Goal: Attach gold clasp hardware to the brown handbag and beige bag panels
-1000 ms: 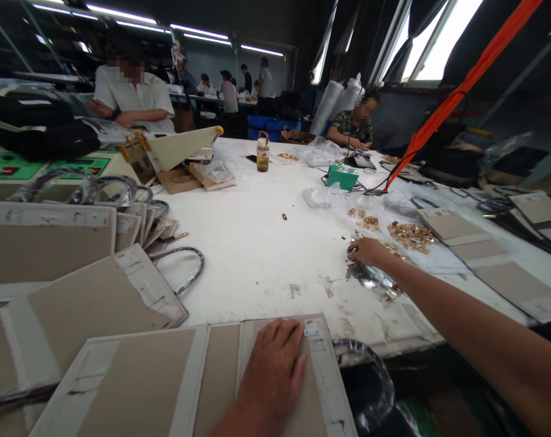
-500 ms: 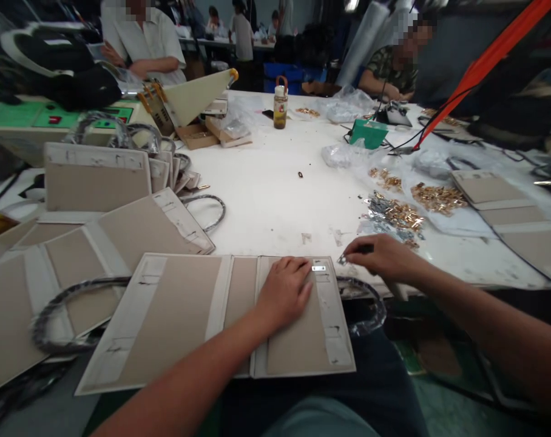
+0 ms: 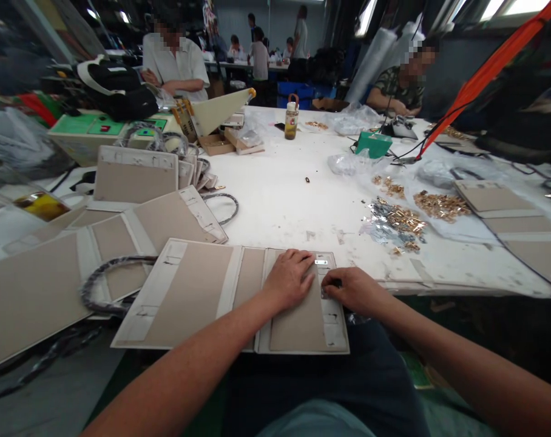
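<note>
Right hand (image 3: 355, 290), back from the brass fittings (image 3: 396, 220), curls fingertips onto the bag panel (image 3: 189, 297) at lower centre, grasp unclear; left hand (image 3: 290, 279) lies flat and open beside it.

Watching remotely, I read this as a bag-making factory floor: a long white worktable (image 3: 275, 206) strewn with flat beige panels edged in white trim (image 3: 134, 182), loose grey looped handles (image 3: 236, 206) and heaps of small gold metal fittings (image 3: 440, 205). A person in a white shirt (image 3: 178, 64) and another in a camouflage shirt (image 3: 396, 88) sit at it, more workers (image 3: 258, 57) gather at a far bench, and tall white material rolls (image 3: 371, 60) lean nearby
</note>
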